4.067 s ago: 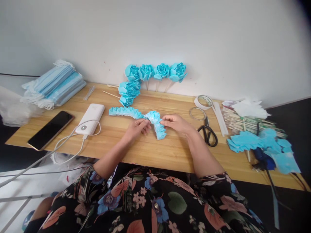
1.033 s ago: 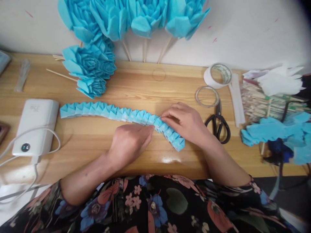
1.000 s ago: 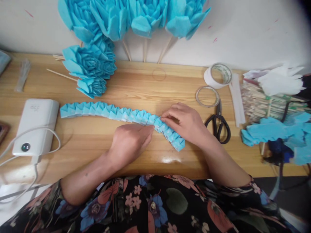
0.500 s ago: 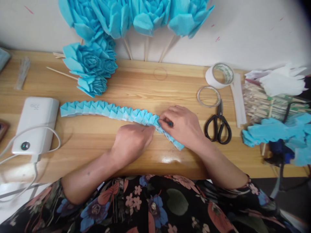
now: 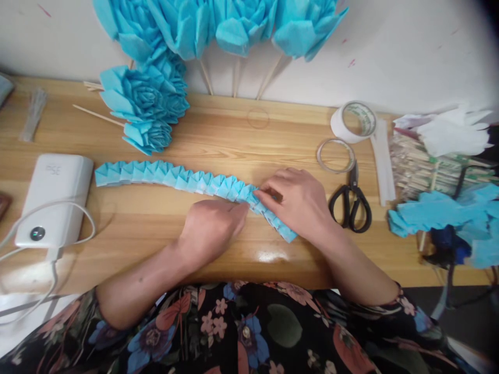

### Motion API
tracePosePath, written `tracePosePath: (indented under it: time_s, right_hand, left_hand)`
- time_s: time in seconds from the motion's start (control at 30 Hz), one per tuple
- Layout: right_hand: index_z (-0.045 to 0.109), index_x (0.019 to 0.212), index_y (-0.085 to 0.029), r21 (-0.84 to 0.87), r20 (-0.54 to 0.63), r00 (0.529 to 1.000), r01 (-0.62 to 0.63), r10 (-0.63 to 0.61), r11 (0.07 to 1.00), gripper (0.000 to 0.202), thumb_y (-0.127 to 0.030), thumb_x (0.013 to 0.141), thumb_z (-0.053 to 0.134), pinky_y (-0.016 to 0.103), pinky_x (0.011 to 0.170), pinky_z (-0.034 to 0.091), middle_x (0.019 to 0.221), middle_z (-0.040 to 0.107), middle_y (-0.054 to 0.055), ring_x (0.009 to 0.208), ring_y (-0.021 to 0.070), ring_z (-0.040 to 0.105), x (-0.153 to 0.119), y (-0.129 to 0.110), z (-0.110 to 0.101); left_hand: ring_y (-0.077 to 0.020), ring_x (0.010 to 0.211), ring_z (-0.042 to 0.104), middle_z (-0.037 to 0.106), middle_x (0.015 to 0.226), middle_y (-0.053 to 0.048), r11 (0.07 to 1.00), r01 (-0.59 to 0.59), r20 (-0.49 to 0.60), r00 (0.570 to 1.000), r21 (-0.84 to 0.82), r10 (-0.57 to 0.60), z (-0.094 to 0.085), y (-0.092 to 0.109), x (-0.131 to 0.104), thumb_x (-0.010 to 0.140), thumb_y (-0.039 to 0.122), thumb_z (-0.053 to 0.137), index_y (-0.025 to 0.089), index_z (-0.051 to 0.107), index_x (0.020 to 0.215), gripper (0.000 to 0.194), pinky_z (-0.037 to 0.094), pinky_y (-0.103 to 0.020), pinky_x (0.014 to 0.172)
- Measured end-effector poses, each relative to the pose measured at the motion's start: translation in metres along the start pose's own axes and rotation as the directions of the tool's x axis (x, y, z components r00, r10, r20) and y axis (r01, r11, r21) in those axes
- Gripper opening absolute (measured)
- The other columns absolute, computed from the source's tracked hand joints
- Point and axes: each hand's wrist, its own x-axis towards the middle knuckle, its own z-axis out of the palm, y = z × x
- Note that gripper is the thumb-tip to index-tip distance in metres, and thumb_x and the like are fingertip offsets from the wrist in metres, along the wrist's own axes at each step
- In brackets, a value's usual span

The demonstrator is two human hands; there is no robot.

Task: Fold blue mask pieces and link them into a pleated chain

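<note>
A long strip of folded blue paper lies across the wooden table, bending down toward me at its right end. My left hand is closed, its fingertips pinching the strip's near edge. Just right of it, my right hand is closed too, thumb and fingers gripping the strip's upper side. The strip's right tail comes out under the right palm. Close to the right hand lie black-handled scissors, with a narrow tape roll by their tip.
Blue paper flowers on sticks lie and lean at the back. A white power bank with a cable is at left. A wide tape roll stands back right. Bundled sticks and blue folded paper fill the right side.
Both hands keep almost the same place on the strip; my right fingers have shifted slightly. The view has moved a little.
</note>
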Motion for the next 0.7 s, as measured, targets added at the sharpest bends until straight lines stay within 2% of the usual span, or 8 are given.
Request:
tracePosePath:
  time_s: [0.07,0.17,0.3,0.47,0.57,0.7]
  right_hand:
    - [0.071,0.078,-0.018,-0.087,0.023,1.000,0.003,-0.001,0.996,0.025,-0.036,0.092,0.062,0.036,0.071,0.036,0.079,0.071,0.008,0.080,0.0237,0.061,0.001,-0.005,0.002]
    - [0.070,0.077,-0.017,-0.097,0.065,0.998,-0.005,0.012,0.995,0.020,-0.029,0.091,0.061,0.035,0.070,0.035,0.079,0.070,0.007,0.080,0.0229,0.061,0.003,-0.008,0.002]
    - [0.070,0.074,-0.018,0.126,0.089,0.991,-0.108,0.097,0.986,0.015,-0.024,0.088,0.064,0.031,0.066,0.036,0.076,0.069,0.004,0.073,0.0177,0.060,0.004,-0.002,0.000]
    - [0.071,0.075,-0.019,0.416,0.142,0.972,-0.231,0.188,0.879,0.017,-0.028,0.088,0.064,0.028,0.061,0.037,0.071,0.070,0.001,0.065,0.0141,0.059,0.003,0.005,-0.002]
    - [0.071,0.075,-0.019,0.477,0.157,0.970,-0.240,0.186,0.846,0.018,-0.029,0.088,0.064,0.028,0.061,0.038,0.070,0.070,0.000,0.064,0.0140,0.059,0.003,0.006,-0.004]
    - [0.070,0.075,-0.019,0.501,0.134,0.983,-0.180,0.129,0.847,0.022,-0.028,0.092,0.060,0.029,0.065,0.041,0.076,0.071,0.001,0.070,0.0151,0.062,0.003,0.012,-0.007]
  left_hand:
    - [-0.0176,0.051,0.059,0.068,0.062,-0.001,1.000,-0.004,-0.008,1.000,-0.004,0.004,0.000,0.000,0.000,0.092,0.015,0.049,0.017,0.070,0.080,0.025,0.034,-0.028,0.048]
    - [-0.0177,0.050,0.059,0.068,0.061,-0.001,1.000,-0.006,-0.011,1.000,-0.001,0.006,0.002,0.000,0.001,0.092,0.014,0.049,0.017,0.070,0.079,0.025,0.034,-0.029,0.047]
    - [-0.0177,0.050,0.059,0.067,0.060,-0.001,1.000,-0.004,-0.003,1.000,0.003,0.004,0.002,-0.001,0.000,0.091,0.013,0.048,0.017,0.069,0.079,0.025,0.034,-0.028,0.047]
    - [-0.0177,0.050,0.059,0.067,0.059,-0.001,1.000,0.004,-0.003,1.000,-0.009,-0.004,0.002,-0.001,0.000,0.091,0.014,0.049,0.017,0.069,0.079,0.023,0.034,-0.028,0.047]
    - [-0.0176,0.050,0.058,0.067,0.059,-0.001,1.000,0.004,-0.004,1.000,-0.017,-0.004,0.002,0.000,0.000,0.091,0.014,0.049,0.017,0.069,0.078,0.024,0.033,-0.028,0.048]
    - [-0.0157,0.051,0.057,0.064,0.057,-0.001,0.998,0.014,-0.044,0.999,-0.059,-0.017,0.001,-0.001,0.000,0.092,0.015,0.047,0.017,0.069,0.076,0.027,0.033,-0.027,0.050]
